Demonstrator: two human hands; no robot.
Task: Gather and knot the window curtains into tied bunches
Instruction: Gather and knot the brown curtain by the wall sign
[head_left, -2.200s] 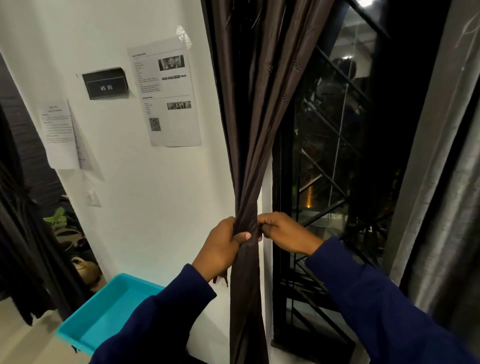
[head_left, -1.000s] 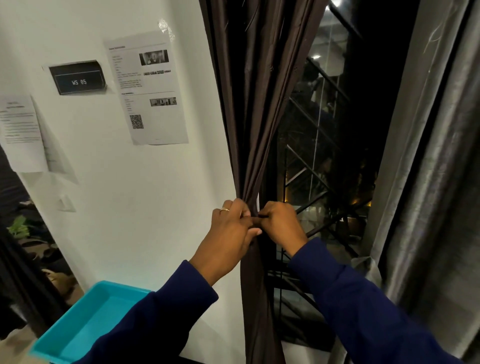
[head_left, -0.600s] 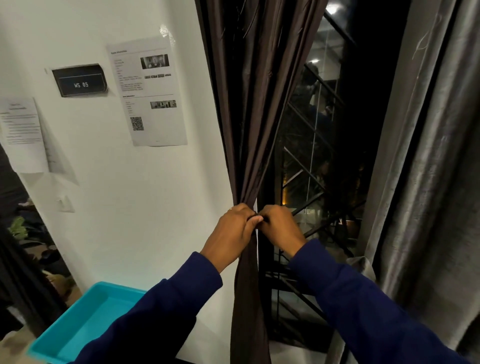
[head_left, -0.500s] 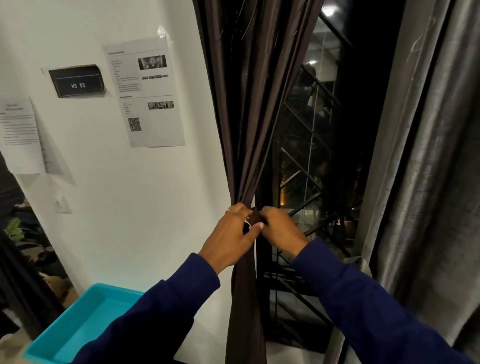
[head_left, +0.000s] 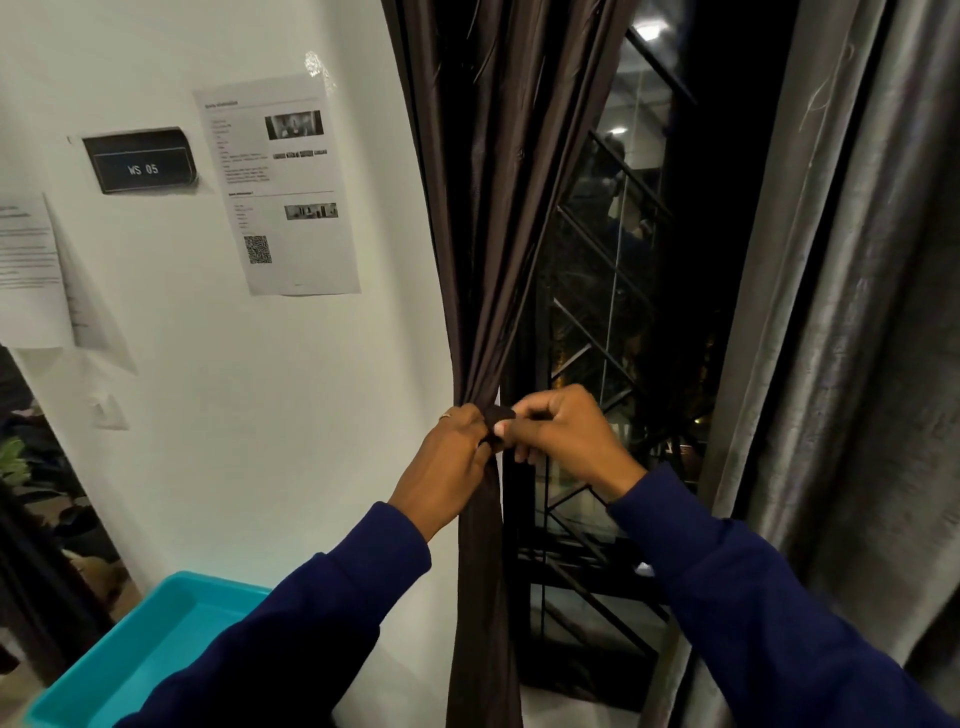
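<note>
A dark brown curtain (head_left: 488, 218) hangs at the left side of the window, its folds drawn together into a narrow bunch at waist height, with the tail (head_left: 483, 597) falling straight below. My left hand (head_left: 451, 457) grips the bunch from the left. My right hand (head_left: 563, 436) pinches a small dark fold or band of fabric (head_left: 497, 418) at the gathered point, its thumb meeting my left fingers. A second, grey curtain (head_left: 852, 338) hangs loose on the right side of the window.
A dark window with a black metal grille (head_left: 602, 322) lies behind the curtains. The white wall on the left carries a taped paper sheet (head_left: 278, 182) and a black "WS 05" plate (head_left: 140, 162). A turquoise tray (head_left: 135, 660) sits at lower left.
Both hands have stayed at the gathered point. The right hand has shifted slightly, and a small dark fold of fabric now shows between the two hands.
</note>
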